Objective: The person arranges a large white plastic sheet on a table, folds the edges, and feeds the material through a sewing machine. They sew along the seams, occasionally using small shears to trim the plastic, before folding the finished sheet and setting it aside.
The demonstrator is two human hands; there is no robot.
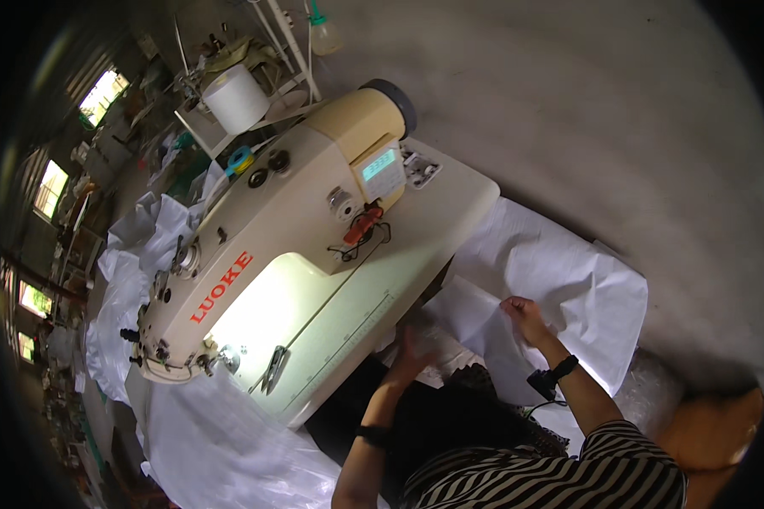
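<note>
At the right of the machine table, my right hand [525, 319] pinches the edge of a white sheet [569, 254], thin and creased, cloth or plastic. The sheet spreads beyond the hand and drapes down below it. My left hand [411, 360] is just off the table's near edge, above my lap and beside the sheet's lower folds; motion smears its fingers, so I cannot make out whether it holds anything. A cream sewing machine [272, 220] stands to the left, its lamp lighting the bed. Thread snips [273, 370] lie on the bed near the needle.
More white sheeting [229, 441] hangs over the table's left front, and another heap [136, 271] lies behind the machine. A white thread cone [236, 98] stands at the back. A red-handled tool [362, 226] with dark cord rests against the machine. Clear plastic [649, 390] lies at the right.
</note>
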